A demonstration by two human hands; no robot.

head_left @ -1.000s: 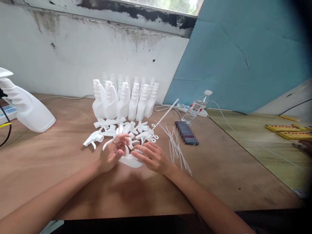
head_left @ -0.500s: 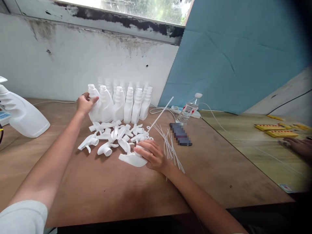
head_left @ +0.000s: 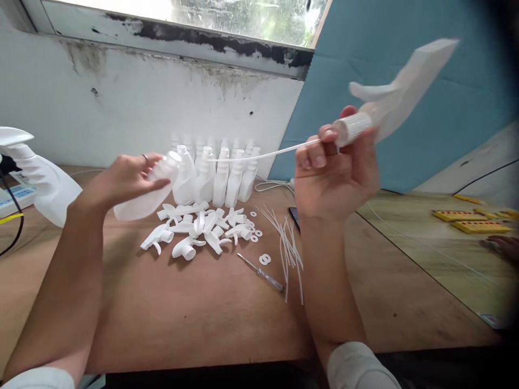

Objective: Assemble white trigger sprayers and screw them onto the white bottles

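Observation:
A white bottle point(head_left: 141, 199), tilted with its neck toward the right, is gripped by my left hand point(head_left: 125, 181). My right hand point(head_left: 336, 173), raised palm up, holds a white spray head point(head_left: 389, 102) by its ribbed collar, and a thin white tube point(head_left: 271, 154) extends left from it. The tube's far end passes in front of the standing white bottles point(head_left: 205, 178). Loose spray heads point(head_left: 188, 247) lie in a pile below those bottles. Beside the pile are small white rings point(head_left: 264, 259) and several thin tubes point(head_left: 288, 248).
A screwdriver point(head_left: 265, 275) lies on the brown table point(head_left: 203, 324). At the left stands a large assembled spray bottle point(head_left: 51, 183). A dark phone point(head_left: 294, 216) is partly hidden by my right arm. Another person's hand point(head_left: 505, 246) is near yellow pieces point(head_left: 480, 226) at the right.
My left hand has pulled its bottle out of the row, leftward, and tilted it. My right hand has lifted the spray head with its tube up and right, uncovering the screwdriver and rings.

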